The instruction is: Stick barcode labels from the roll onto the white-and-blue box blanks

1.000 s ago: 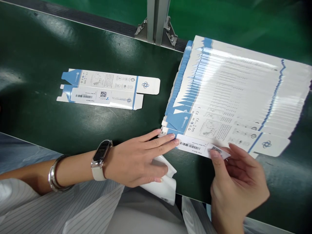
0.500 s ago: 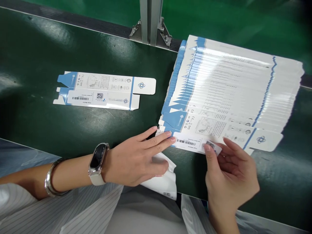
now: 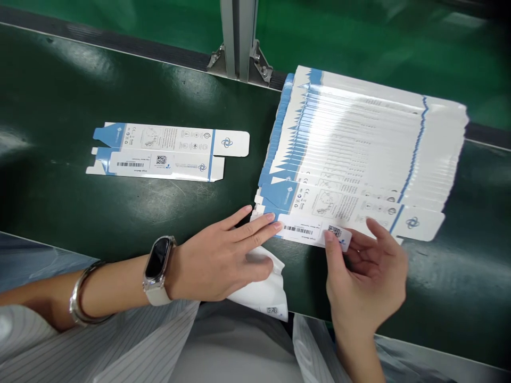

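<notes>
While I watch through the head camera, the green table [image 3: 179, 213] fills most of my view. On its right I see a fanned stack of flat cartons [image 3: 351, 143]; a labelled carton [image 3: 171, 141] lies apart on the left. The left hand [image 3: 219, 260], fingers spread, touches the blue end of the nearest carton [image 3: 343, 210]; I cannot tell whether its thumb and index clamp the white sheet [image 3: 263, 295] beneath. The right hand [image 3: 371, 282] pinches one end of a label [image 3: 315, 232] lying along that nearest carton, barcode [image 3: 298, 230] beside the left fingertips [image 3: 270, 218].
</notes>
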